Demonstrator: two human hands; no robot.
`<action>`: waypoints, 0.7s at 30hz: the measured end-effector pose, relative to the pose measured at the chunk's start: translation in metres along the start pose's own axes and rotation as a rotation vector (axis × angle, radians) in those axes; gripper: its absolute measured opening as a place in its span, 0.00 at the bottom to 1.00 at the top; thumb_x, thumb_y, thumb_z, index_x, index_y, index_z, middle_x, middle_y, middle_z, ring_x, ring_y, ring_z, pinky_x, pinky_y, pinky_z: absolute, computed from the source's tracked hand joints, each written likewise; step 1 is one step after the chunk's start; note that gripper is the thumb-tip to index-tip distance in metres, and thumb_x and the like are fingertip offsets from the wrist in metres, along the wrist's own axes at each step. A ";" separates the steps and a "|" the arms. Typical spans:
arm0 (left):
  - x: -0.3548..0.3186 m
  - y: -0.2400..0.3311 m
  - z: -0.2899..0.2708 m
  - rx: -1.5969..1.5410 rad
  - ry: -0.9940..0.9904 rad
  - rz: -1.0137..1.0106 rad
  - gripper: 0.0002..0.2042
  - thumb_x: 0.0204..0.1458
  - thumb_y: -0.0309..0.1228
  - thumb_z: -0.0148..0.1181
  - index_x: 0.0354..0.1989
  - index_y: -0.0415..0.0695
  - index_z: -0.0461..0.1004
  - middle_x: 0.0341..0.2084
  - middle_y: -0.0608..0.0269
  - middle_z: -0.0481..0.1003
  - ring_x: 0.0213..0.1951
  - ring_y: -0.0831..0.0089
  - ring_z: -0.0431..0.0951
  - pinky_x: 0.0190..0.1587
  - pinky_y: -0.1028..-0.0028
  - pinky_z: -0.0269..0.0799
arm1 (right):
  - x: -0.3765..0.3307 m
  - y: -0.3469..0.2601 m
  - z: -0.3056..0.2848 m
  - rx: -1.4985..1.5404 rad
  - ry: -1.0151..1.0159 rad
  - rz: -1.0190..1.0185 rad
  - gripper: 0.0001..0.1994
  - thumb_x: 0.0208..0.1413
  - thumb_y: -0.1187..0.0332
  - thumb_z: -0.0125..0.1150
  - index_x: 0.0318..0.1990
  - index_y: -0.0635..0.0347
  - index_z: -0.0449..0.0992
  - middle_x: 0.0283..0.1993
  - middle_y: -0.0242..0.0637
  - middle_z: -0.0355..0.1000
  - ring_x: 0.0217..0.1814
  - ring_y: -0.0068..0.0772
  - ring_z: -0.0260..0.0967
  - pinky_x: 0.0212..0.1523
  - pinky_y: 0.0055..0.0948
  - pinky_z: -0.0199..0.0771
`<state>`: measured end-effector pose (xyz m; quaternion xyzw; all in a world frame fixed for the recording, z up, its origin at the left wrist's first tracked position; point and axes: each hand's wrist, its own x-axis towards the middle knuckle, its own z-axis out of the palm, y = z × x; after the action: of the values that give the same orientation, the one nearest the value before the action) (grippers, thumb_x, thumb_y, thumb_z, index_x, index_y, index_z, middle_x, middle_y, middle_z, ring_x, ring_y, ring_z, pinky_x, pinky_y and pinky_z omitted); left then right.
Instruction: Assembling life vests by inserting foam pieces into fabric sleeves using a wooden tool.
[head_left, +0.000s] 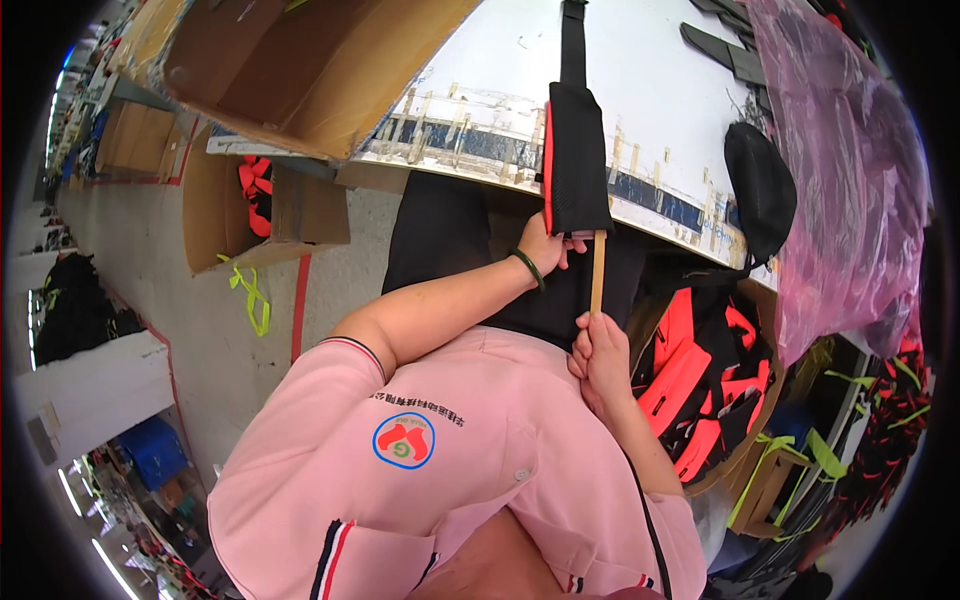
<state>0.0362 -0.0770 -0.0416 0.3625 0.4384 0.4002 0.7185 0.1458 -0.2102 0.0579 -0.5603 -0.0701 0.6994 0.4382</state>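
A black fabric sleeve with a red-orange edge point(578, 160) lies over the near edge of the white table, its black strap point(573, 45) running away across the top. My left hand point(545, 248) grips the sleeve's near end, with thumb and fingers closed at its opening. Lower and to the right, my right hand point(600, 360) is wrapped round the end of a flat, light-brown stick point(598, 275). The stick's far end meets the sleeve's near end; how far it reaches inside is hidden.
A worn white table point(480, 60) carries a big cardboard box point(290, 75) and dark strips point(725, 55). At the right edge hang a black pouch point(760, 190) and pink plastic sheeting point(850, 190). Boxes with red-and-black pieces point(690, 370) stand either side of me.
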 end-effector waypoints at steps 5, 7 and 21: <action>-0.005 0.014 0.002 0.066 -0.058 -0.033 0.11 0.58 0.26 0.39 0.32 0.36 0.70 0.18 0.58 0.72 0.13 0.77 0.68 0.11 0.79 0.61 | 0.048 -0.010 0.020 -0.023 0.019 -0.090 0.13 0.64 0.61 0.39 0.33 0.58 0.65 0.13 0.22 0.50 0.10 0.14 0.41 0.10 0.18 0.41; -0.002 0.014 -0.007 0.164 -0.110 -0.043 0.11 0.59 0.29 0.41 0.32 0.37 0.69 0.18 0.61 0.70 0.13 0.78 0.67 0.11 0.81 0.59 | 0.065 -0.005 0.029 -0.045 0.019 -0.114 0.13 0.64 0.61 0.39 0.32 0.58 0.65 0.13 0.22 0.50 0.10 0.14 0.41 0.10 0.18 0.41; 0.004 0.030 -0.015 0.057 -0.069 0.012 0.16 0.59 0.38 0.45 0.38 0.37 0.73 0.26 0.53 0.76 0.16 0.77 0.70 0.19 0.81 0.66 | 0.056 -0.036 -0.032 -0.441 -0.059 -0.254 0.13 0.61 0.63 0.44 0.29 0.60 0.69 0.14 0.26 0.59 0.11 0.15 0.52 0.12 0.18 0.51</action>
<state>0.0156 -0.0579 -0.0220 0.3988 0.4225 0.3793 0.7201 0.1928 -0.1619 0.0270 -0.6082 -0.3036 0.6227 0.3876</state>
